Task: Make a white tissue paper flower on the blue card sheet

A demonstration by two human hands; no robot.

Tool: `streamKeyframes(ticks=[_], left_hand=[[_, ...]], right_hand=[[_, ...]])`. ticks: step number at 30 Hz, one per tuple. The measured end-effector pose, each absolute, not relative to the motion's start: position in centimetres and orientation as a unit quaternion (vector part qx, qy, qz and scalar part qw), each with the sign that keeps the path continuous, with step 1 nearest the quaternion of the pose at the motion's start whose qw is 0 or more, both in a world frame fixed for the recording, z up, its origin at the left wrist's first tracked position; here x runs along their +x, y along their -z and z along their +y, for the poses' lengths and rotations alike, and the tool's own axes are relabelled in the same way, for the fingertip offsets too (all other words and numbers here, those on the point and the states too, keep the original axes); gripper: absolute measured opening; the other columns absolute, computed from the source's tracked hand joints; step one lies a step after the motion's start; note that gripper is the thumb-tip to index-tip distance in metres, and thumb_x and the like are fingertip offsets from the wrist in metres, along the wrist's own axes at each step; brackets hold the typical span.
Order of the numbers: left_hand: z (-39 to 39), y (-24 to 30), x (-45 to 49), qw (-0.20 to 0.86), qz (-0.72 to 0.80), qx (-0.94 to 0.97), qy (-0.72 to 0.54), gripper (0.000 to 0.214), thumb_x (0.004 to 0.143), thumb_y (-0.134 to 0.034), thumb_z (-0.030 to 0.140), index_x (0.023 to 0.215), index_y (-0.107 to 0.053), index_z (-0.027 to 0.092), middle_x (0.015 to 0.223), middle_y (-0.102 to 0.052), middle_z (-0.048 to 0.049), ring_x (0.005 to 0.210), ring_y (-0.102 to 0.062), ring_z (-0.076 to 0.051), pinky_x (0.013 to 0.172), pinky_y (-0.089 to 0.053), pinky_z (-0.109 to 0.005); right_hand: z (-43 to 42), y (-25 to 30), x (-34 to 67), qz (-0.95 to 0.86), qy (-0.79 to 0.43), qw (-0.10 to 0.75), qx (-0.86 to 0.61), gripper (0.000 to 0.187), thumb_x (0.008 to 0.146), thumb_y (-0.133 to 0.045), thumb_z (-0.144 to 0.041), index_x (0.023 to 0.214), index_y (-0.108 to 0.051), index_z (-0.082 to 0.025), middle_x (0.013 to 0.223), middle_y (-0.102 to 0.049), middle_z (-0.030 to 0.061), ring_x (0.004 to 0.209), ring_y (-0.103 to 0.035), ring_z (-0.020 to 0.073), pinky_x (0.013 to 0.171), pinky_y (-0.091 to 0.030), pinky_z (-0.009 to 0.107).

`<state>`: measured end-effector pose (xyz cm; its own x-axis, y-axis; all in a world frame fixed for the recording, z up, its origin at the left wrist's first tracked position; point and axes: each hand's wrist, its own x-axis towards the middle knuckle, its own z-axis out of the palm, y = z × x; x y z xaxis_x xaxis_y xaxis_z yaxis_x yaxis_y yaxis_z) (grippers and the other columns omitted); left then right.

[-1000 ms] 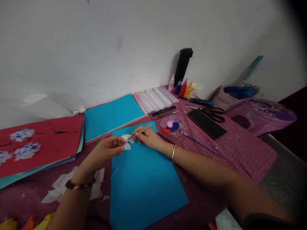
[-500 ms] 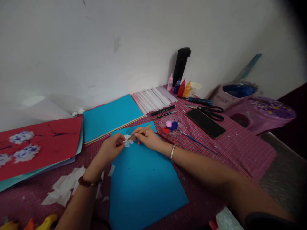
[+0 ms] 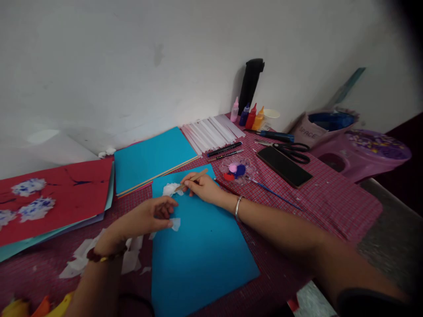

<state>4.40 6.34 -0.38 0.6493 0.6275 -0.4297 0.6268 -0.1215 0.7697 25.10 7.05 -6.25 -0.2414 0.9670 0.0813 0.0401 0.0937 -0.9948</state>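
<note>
Tissue wad (image 3: 170, 189): a small crumpled white clump, it lay on the far left corner of the blue sheet (image 3: 198, 246), which was flat on the table (image 3: 330, 207) in front of the person.

Wooden stick (image 3: 194, 177): its near tip appeared to meet the wad's right edge. Its long axis ran from the wad up and to the right, toward the far side of the table.

Right hand (image 3: 202, 188): its fingers were pinched round the stick's lower part. The hand rested on the sheet just right of the wad and was the nearer of the two hands to it.

Left hand (image 3: 148, 215): it lay nearer the person, apart from the wad and below-left of it. Its fingers were closed on a tissue scrap (image 3: 175, 223) at the sheet's left edge.

Surroundings:
- Torn white scraps (image 3: 128, 259) were scattered on the table under the left wrist.
- A paper stack (image 3: 152, 156) topped with a blue sheet lay beyond the wad, and a red sheet (image 3: 59, 198) with white-and-blue blots lay at far left.
- A paint palette (image 3: 236, 169) with red, pink and blue paint sat just right of the right hand, with a thin brush (image 3: 277, 198) beside it.
- Farther off were a phone (image 3: 284, 160), scissors (image 3: 294, 149), white strips (image 3: 213, 132) and paint bottles (image 3: 251, 116) by the wall.
</note>
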Motion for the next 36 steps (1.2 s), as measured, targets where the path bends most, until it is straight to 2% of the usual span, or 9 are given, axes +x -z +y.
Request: streamKeyframes(ticks=[5,10,14,19,25,29,34,36], left_hand=[[6.4,0.5,4.3,0.476,0.434,0.765,0.016,0.017,0.076,-0.056,0.035,0.078,-0.057,0.017,0.062,-0.051,0.0035,0.057,-0.047,-0.01,0.052,-0.037,-0.021],[6.7,1.1,4.0,0.396,0.449,0.8,0.027,0.017,0.074,-0.052,0.028,0.061,-0.055,0.017,0.054,-0.047,0.0036,0.051,-0.043,-0.01,0.047,-0.031,-0.021],[6.7,1.4,3.7,0.414,0.45,0.791,0.019,0.014,0.073,-0.049,0.024,0.069,-0.06,0.018,0.06,-0.055,0.0026,0.054,-0.051,-0.012,0.05,-0.037,-0.021],[6.5,1.2,3.3,0.443,0.459,0.77,0.0,0.025,0.073,-0.047,0.023,0.09,-0.065,0.019,0.079,-0.065,-0.0013,0.064,-0.06,-0.016,0.059,-0.046,-0.025],[6.3,1.3,3.5,0.42,0.443,0.792,0.004,0.017,0.072,-0.05,0.023,0.081,-0.064,0.018,0.068,-0.061,0.0009,0.062,-0.055,-0.014,0.056,-0.041,-0.022],[6.4,1.5,3.7,0.413,0.438,0.798,-0.019,0.011,0.069,-0.051,0.021,0.074,-0.06,0.018,0.062,-0.055,0.0029,0.058,-0.051,-0.012,0.054,-0.039,-0.022],[6.4,0.8,3.7,0.396,0.463,0.786,-0.102,0.027,0.07,-0.049,0.023,0.093,-0.062,0.019,0.073,-0.06,-0.0002,0.065,-0.055,-0.014,0.058,-0.043,-0.024],[6.5,0.8,3.5,0.388,0.465,0.786,-0.122,0.029,0.069,-0.048,0.023,0.095,-0.063,0.02,0.078,-0.062,-0.0017,0.07,-0.057,-0.015,0.061,-0.045,-0.026]], right_hand=[[7.0,6.0,25.2,-0.596,-0.515,0.444,-0.428,0.014,0.089,-0.048,-0.018,0.082,-0.06,-0.015,0.08,-0.064,0.0015,0.05,-0.053,0.0062,0.049,-0.042,0.018],[7.0,6.2,25.2,-0.597,-0.516,0.44,-0.429,0.012,0.089,-0.048,-0.017,0.087,-0.06,-0.015,0.079,-0.065,0.0014,0.05,-0.053,0.0068,0.047,-0.042,0.018],[7.1,6.3,25.2,-0.594,-0.517,0.442,-0.429,0.013,0.089,-0.048,-0.019,0.09,-0.06,-0.015,0.076,-0.065,0.0006,0.05,-0.054,0.0079,0.048,-0.042,0.019],[7.0,6.1,25.2,-0.599,-0.512,0.435,-0.435,0.013,0.088,-0.047,-0.018,0.089,-0.06,-0.016,0.076,-0.066,0.0008,0.05,-0.054,0.0074,0.048,-0.042,0.019],[6.9,6.0,25.3,-0.607,-0.505,0.435,-0.432,0.015,0.088,-0.048,-0.019,0.083,-0.061,-0.015,0.079,-0.066,0.002,0.05,-0.053,0.007,0.049,-0.041,0.019],[6.9,5.9,25.3,-0.6,-0.514,0.437,-0.431,0.015,0.088,-0.046,-0.018,0.087,-0.061,-0.015,0.079,-0.065,0.0016,0.051,-0.054,0.0078,0.048,-0.04,0.019],[6.9,5.8,25.2,-0.596,-0.515,0.438,-0.432,0.014,0.088,-0.046,-0.016,0.087,-0.06,-0.014,0.077,-0.065,0.0021,0.05,-0.054,0.0083,0.048,-0.04,0.019],[7.0,6.0,25.2,-0.599,-0.515,0.44,-0.427,0.014,0.088,-0.046,-0.016,0.087,-0.06,-0.014,0.077,-0.064,0.002,0.05,-0.053,0.008,0.047,-0.04,0.019]])
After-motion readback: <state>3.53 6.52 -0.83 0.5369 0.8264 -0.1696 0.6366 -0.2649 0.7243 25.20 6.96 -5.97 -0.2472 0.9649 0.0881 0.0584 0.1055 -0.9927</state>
